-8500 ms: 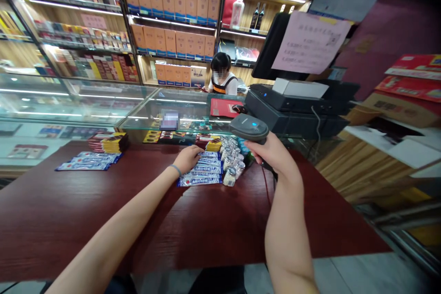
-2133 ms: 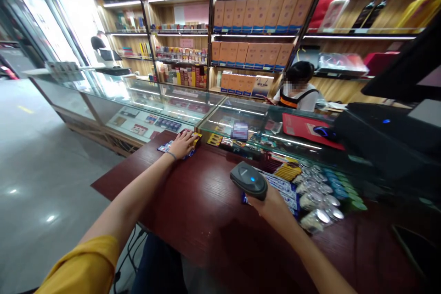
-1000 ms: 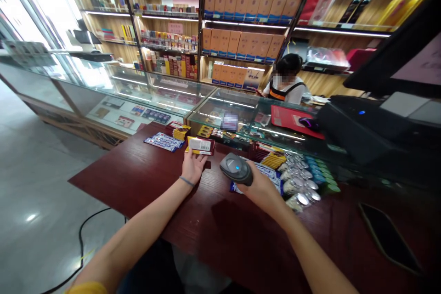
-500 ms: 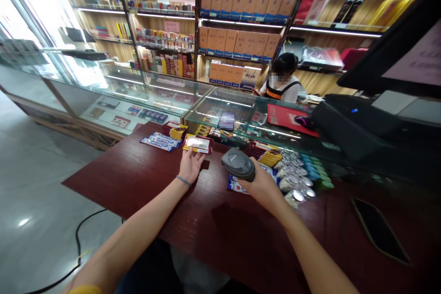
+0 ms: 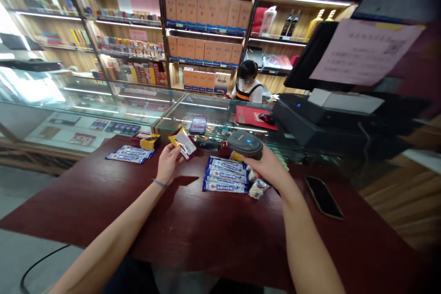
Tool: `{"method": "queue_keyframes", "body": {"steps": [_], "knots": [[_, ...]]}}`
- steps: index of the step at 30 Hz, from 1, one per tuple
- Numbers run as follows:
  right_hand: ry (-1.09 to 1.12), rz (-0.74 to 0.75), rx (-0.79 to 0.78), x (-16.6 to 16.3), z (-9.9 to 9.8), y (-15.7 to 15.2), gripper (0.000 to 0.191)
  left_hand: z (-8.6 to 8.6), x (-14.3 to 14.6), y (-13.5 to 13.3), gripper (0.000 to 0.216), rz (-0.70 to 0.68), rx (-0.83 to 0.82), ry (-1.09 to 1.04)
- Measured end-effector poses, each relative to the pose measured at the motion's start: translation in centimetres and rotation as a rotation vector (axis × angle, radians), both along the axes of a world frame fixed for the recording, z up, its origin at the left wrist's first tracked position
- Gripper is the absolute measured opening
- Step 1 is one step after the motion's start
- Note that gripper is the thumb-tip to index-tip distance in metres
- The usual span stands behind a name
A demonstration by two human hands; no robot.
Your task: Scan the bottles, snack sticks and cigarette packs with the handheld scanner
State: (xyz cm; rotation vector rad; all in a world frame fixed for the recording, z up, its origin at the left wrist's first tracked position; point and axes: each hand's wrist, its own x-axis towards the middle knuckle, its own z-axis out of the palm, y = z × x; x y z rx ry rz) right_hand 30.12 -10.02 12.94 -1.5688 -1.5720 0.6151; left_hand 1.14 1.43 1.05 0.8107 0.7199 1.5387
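Note:
My left hand [image 5: 170,161] is closed on a yellow and dark red snack packet [image 5: 183,143], tilted, with a pale barcode label facing up. My right hand [image 5: 267,167] grips a dark grey barcode scanner [image 5: 244,144], a blue light showing on its top. The scanner's head points left, towards the packet but apart from it. Below and between the hands lie several blue and white snack sticks [image 5: 225,175] in a row. Small silver-lidded containers [image 5: 257,188] stand partly hidden under my right hand. Behind the scanner, more yellow and dark red packets [image 5: 235,156] are partly covered.
At left on the brown table [image 5: 113,202] lie blue and white sticks [image 5: 129,154] and a pile of yellow-red packets [image 5: 146,140]. A phone [image 5: 324,196] lies at right. Behind are a glass counter [image 5: 206,101], a red mat [image 5: 246,116], a monitor [image 5: 310,59] and a seated person [image 5: 248,83].
The packet in my left hand has turned from nearly level to tilted down to the right. A blue light now shows on the scanner. The camera view has swung right.

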Motion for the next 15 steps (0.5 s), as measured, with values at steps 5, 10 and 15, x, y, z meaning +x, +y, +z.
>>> {"method": "queue_keyframes", "body": {"steps": [5, 10, 15], "knots": [[0.144, -0.071, 0.019, 3.1, 1.3, -1.2, 0.042, 3.0, 4.1, 1.3, 0.021, -0.037, 0.019, 0.176], [0.204, -0.089, 0.038, 5.5, 2.0, -2.3, 0.028, 4.1, 8.7, 1.0, 0.019, -0.053, 0.191, 0.469], [0.274, -0.113, 0.084, 7.0, 2.5, -3.3, 0.024, 2.7, 12.5, 0.6, 0.024, -0.200, 0.323, 0.477]]}}
